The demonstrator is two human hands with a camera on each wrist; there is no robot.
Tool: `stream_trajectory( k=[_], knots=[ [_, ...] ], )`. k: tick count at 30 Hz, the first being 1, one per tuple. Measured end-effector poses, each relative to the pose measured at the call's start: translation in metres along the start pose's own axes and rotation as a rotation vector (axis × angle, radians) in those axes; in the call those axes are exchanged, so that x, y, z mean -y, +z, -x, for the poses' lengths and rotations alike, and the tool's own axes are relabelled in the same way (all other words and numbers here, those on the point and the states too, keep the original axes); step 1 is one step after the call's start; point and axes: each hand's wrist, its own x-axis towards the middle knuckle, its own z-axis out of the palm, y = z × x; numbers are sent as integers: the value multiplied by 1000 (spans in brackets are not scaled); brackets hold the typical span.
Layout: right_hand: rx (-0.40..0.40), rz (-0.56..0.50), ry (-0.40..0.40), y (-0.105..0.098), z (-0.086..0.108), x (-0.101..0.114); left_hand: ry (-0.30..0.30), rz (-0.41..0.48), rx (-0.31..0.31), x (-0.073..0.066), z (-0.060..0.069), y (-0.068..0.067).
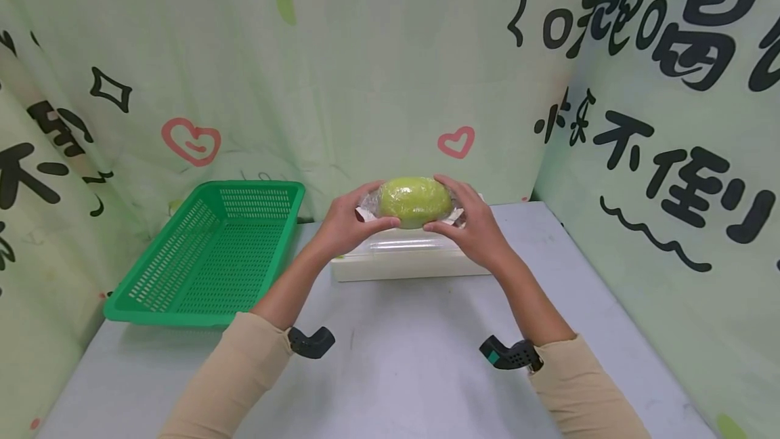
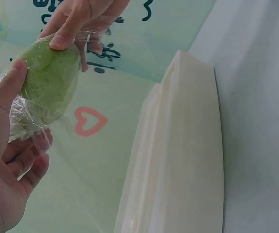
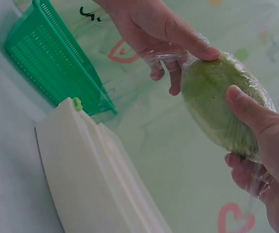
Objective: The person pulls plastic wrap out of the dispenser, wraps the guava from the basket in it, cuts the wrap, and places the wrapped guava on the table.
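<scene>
A green oval fruit [image 1: 416, 202], mango-like in shape, is held up above a long white cling film dispenser [image 1: 414, 265]. Clear cling film covers the fruit and bunches at its two ends. From one side my left hand [image 1: 350, 222] grips the wrapped fruit, thumb on the near face. My right hand [image 1: 475, 225] holds the opposite end the same way. In the left wrist view, loose film [image 2: 25, 119] crinkles by the left fingers. The right wrist view shows both thumbs pressing the fruit [image 3: 221, 99]; the palms' inner sides are partly hidden.
A green slotted plastic basket [image 1: 225, 269] stands on the white table [image 1: 390, 344] to the left. The dispenser has a small green piece [image 3: 77, 103] at one end. Printed curtains [image 1: 365, 73] hang behind and on both sides.
</scene>
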Motion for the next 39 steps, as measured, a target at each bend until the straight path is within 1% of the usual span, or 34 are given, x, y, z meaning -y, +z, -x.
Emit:
stream_trajectory(
  k=[7, 13, 18, 24, 27, 33, 36, 39],
  knots=[
    [6, 15, -10, -3, 1, 0, -13, -3, 7, -3, 2, -1],
    [10, 15, -12, -3, 2, -1, -31, 22, 8, -4, 3, -1],
    [13, 5, 8, -3, 3, -1, -47, 32, 1, -5, 4, 0],
    [26, -11, 58, 0, 3, -1, -64, 7, -9, -4, 4, 1],
    [37, -10, 92, 1, 3, -1, -64, -4, 3, -2, 3, 3],
    [53, -25, 132, 3, 4, -1, -83, -43, 61, 2, 4, 5],
    [54, -31, 151, 6, 4, -3, -84, 0, 79, 4, 4, 6],
    [50, -34, 176, 9, 4, -6, -69, 82, 82, 4, 5, 8]
  ],
)
